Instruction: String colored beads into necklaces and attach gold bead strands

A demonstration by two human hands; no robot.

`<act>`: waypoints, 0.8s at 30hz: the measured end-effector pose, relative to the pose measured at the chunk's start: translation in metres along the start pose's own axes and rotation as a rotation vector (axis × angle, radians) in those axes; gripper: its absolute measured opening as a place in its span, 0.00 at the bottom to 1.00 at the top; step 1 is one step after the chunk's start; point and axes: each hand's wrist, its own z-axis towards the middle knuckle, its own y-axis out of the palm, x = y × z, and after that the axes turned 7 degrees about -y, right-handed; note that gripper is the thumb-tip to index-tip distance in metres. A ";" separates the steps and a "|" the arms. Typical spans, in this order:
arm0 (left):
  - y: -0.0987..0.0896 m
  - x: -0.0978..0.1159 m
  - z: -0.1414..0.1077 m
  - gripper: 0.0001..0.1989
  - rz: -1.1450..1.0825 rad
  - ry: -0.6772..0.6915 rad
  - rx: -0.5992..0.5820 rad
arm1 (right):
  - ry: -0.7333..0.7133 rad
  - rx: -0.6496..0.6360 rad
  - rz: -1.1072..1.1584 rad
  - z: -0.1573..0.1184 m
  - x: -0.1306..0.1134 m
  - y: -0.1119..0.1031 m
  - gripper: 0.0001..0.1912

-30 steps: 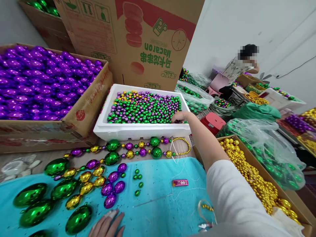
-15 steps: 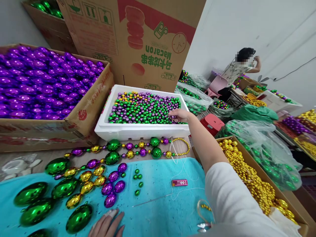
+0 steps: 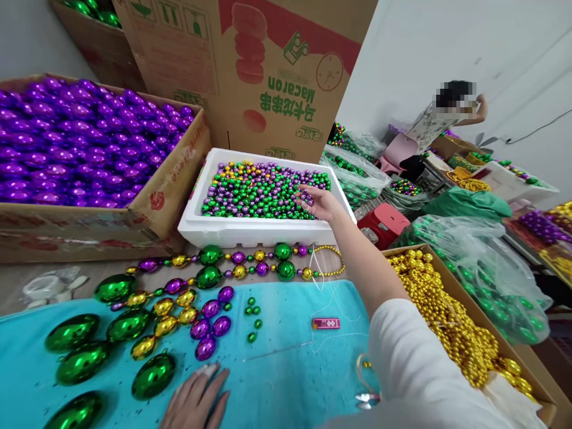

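Observation:
My right hand point(image 3: 317, 201) reaches over the white foam box point(image 3: 263, 231), its fingers apart above the small green, purple and gold beads point(image 3: 263, 192). Flat on the blue towel point(image 3: 286, 381) rests my left hand point(image 3: 196, 398), fingers stretched, with a whitish wrap on one finger. Beyond it lie purple balls point(image 3: 205, 347), gold balls point(image 3: 163, 325), big green ovals point(image 3: 154, 376) and several small green beads point(image 3: 252, 310). A needle point(image 3: 277, 351) with thread lies on the towel near a pink packet point(image 3: 326, 323). A strung bead garland point(image 3: 239, 271) ends in a gold loop point(image 3: 331, 247).
Left stands a carton point(image 3: 165, 179) of purple ovals; right, a carton point(image 3: 424, 249) of gold bead strands. Scissors-like metal tips point(image 3: 367, 398) lie by my right sleeve. Behind are a tall carton point(image 3: 277, 71), a red device point(image 3: 385, 223), bead bags point(image 3: 482, 280) and a seated person point(image 3: 440, 125).
My right hand has lifted slightly off the beads and its fingers have spread. My left hand stays on the towel. The view has shifted a little.

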 end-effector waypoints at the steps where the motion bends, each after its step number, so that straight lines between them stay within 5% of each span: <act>1: -0.003 0.003 0.003 0.15 -0.011 -0.015 -0.005 | 0.014 -0.019 -0.056 -0.007 -0.001 0.005 0.13; 6: -0.015 0.015 0.010 0.14 -0.065 -0.137 -0.174 | 0.097 -0.228 -0.435 -0.058 0.024 0.042 0.16; 9: -0.014 0.015 0.009 0.14 -0.080 -0.153 -0.229 | 0.238 -0.365 -0.575 -0.097 0.071 0.066 0.13; 12: -0.014 0.015 0.008 0.14 -0.081 -0.157 -0.231 | 0.338 -0.365 -0.755 -0.129 0.130 0.083 0.09; 16: -0.014 0.016 0.007 0.14 -0.096 -0.157 -0.224 | 0.170 -0.310 -1.017 -0.145 0.184 0.095 0.11; 24: -0.014 0.016 0.006 0.15 -0.126 -0.178 -0.235 | 0.066 -0.334 -1.207 -0.144 0.191 0.097 0.27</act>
